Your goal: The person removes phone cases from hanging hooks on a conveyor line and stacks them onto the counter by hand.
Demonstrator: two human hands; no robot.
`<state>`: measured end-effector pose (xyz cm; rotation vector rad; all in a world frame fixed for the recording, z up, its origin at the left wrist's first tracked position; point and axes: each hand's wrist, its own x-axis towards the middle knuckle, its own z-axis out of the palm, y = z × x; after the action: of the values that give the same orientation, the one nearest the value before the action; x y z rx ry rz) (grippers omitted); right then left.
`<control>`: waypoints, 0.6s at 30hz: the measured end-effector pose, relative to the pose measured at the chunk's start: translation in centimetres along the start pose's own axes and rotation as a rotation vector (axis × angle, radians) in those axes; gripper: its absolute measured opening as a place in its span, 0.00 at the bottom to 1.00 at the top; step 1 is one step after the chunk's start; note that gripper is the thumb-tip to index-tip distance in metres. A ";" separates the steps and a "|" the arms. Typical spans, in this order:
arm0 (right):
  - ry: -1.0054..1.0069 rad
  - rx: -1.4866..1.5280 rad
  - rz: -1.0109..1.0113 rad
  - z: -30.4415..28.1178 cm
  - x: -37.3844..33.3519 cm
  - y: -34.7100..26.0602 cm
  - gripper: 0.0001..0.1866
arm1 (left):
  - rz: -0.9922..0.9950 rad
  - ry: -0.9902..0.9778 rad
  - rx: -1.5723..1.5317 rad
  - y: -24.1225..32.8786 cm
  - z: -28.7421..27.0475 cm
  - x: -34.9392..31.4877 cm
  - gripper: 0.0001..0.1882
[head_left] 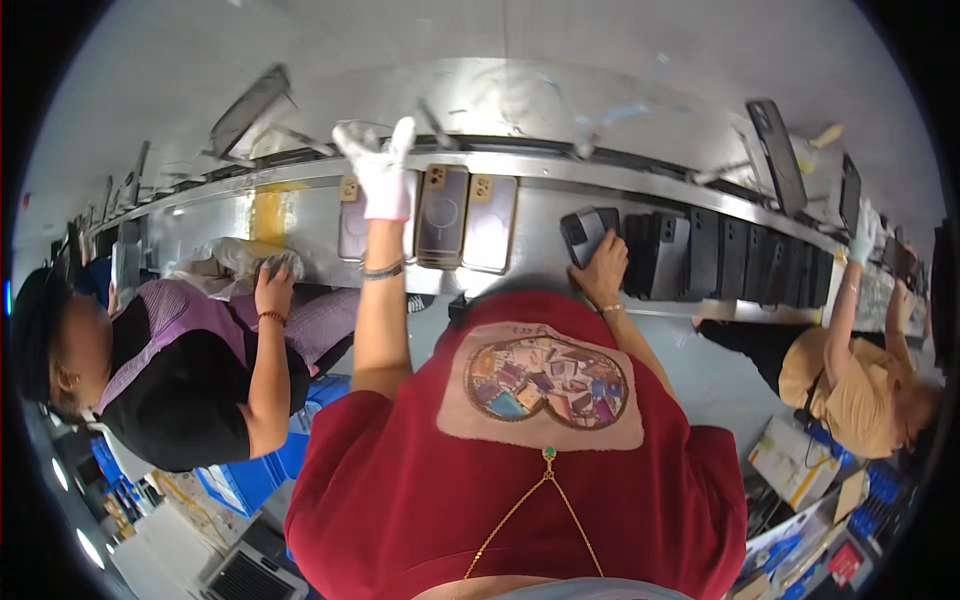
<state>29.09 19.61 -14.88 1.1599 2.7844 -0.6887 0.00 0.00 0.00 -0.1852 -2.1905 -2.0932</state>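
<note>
My left hand, in a white glove, reaches out over the metal rail with its fingers spread and nothing visible in them. Just below it lie purplish phone cases with gold rims, among them a middle one and a right one; my wrist partly covers the ones to the left. My bare right hand grips a dark phone case with a camera block, tilted at the near edge of the bench. Right of that hand stretches a row of several dark phone cases, lying close together.
Along the far side of the rail stand holders with tilted phone cases, one at the left and one at the right. Co-workers sit at both sides, one sleeve in black, another in tan. A plastic bag lies left.
</note>
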 end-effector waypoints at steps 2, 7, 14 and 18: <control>-0.096 0.061 0.045 -1.1 1.1 1.2 0.58 | 0.145 -0.043 -0.089 0.5 3.0 -0.1 0.39; -0.192 0.648 -0.160 -13.1 -1.3 -2.5 0.53 | 0.008 -0.268 -0.215 1.4 6.3 1.3 0.15; 0.057 1.099 -0.514 -25.5 7.1 -7.3 0.45 | -0.206 -0.685 -0.368 0.3 11.5 2.8 0.16; -0.091 0.844 -0.544 -27.4 8.7 -6.7 0.45 | -0.298 -0.883 -0.503 0.8 12.6 0.1 0.15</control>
<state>21.65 32.67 10.50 0.3267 2.7652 -2.0231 0.12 12.59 0.20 -1.0624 -2.0472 -3.1446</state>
